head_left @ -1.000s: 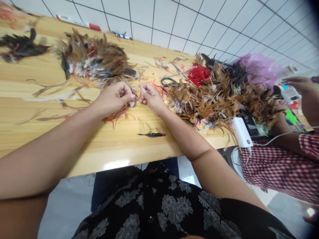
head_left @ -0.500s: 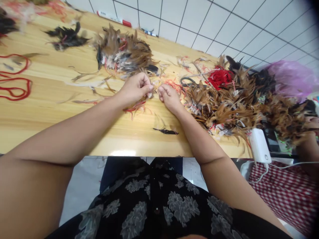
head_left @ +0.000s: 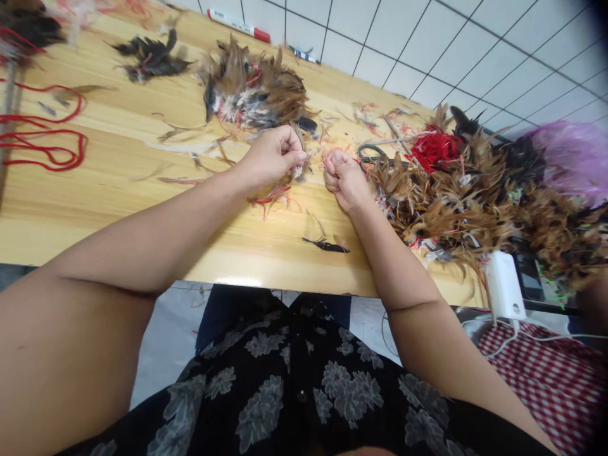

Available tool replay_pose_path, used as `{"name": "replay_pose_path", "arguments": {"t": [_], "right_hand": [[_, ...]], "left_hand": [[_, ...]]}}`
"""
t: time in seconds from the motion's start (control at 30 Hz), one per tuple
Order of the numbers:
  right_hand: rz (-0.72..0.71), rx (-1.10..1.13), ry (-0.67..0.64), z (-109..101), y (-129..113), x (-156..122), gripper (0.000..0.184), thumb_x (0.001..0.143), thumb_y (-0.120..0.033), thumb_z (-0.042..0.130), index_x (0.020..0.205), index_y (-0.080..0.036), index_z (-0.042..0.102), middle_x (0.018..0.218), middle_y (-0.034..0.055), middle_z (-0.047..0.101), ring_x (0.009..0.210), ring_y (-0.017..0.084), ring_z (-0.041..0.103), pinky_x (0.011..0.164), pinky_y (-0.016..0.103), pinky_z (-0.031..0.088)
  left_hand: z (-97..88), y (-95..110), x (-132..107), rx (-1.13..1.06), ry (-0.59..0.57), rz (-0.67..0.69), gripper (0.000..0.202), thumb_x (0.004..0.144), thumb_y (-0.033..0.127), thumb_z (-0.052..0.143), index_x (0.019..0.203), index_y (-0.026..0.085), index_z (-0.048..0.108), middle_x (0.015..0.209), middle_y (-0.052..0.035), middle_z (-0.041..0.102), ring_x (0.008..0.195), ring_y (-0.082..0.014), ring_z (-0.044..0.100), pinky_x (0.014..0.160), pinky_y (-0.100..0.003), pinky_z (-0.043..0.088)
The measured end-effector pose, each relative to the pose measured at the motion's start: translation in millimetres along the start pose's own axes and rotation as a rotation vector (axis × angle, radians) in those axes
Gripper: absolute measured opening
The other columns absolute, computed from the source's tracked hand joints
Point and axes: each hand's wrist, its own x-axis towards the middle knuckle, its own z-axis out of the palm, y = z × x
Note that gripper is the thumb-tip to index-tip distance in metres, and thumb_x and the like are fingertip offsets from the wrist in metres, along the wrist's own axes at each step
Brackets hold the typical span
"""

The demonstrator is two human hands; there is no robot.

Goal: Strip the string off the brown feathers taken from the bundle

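My left hand (head_left: 280,155) is closed in a pinch on a small feather bunch (head_left: 297,171), its whitish fluffy end showing below the thumb. The rest of that bunch is hidden by the hand. Just to its right, my right hand (head_left: 346,177) is curled with thumb against fingers; whatever it grips is too small to make out. Red string scraps (head_left: 273,199) lie under my left hand. Behind it sits a big pile of brown feathers (head_left: 261,88). Black-handled scissors (head_left: 373,152) lie beyond my right hand.
Brown feathers (head_left: 437,202) are heaped at the right with a bundle of red string (head_left: 434,151). A white power bank (head_left: 505,285) with a cable sits at the front edge. Red cord (head_left: 57,158) loops at the left, near black feathers (head_left: 152,57). Markers (head_left: 237,25) lie by the tiled wall.
My hands have drawn farther apart, the right one moving rightward from the left. The left hand keeps its pinch on the feather bunch. The whole view has shifted slightly.
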Motion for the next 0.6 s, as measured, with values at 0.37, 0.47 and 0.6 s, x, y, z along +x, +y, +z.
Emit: {"name": "replay_pose_path", "arguments": {"t": [0.37,0.47,0.6], "right_hand": [[-0.062,-0.046,-0.039,5.2,18.6,2.6,0.066,0.106,-0.077,0.078,0.086,-0.028,0.038,0.074,-0.008,0.029,0.06,0.008,0.023,0.05,0.02,0.022],[-0.089,-0.061,-0.01,6.4,22.6,4.6,0.067,0.107,-0.082,0.072,0.086,-0.028,0.038,0.075,-0.0075,0.03,0.062,0.009,0.025,0.052,0.021,0.024],[-0.118,-0.104,-0.026,10.4,24.5,2.5,0.067,0.108,-0.084,0.068,0.085,-0.027,0.04,0.076,-0.0068,0.033,0.066,0.009,0.032,0.055,0.021,0.03]], "left_hand": [[-2.9,-14.3,2.4,0.237,-0.063,0.021,0.029,0.093,0.005,0.085,0.091,0.023,0.063,0.071,0.0035,0.067,0.071,-0.0187,0.07,0.076,-0.032,0.054],[-3.3,-7.9,-1.5,0.392,-0.138,0.108,0.017,0.093,0.008,0.08,0.092,0.022,0.07,0.078,0.0015,0.073,0.08,-0.0209,0.075,0.087,-0.034,0.059],[-2.3,-1.2,-6.3,0.566,-0.147,0.186,0.013,0.09,0.009,0.078,0.092,0.021,0.075,0.085,-0.0006,0.079,0.089,-0.0235,0.077,0.096,-0.037,0.059]]}}
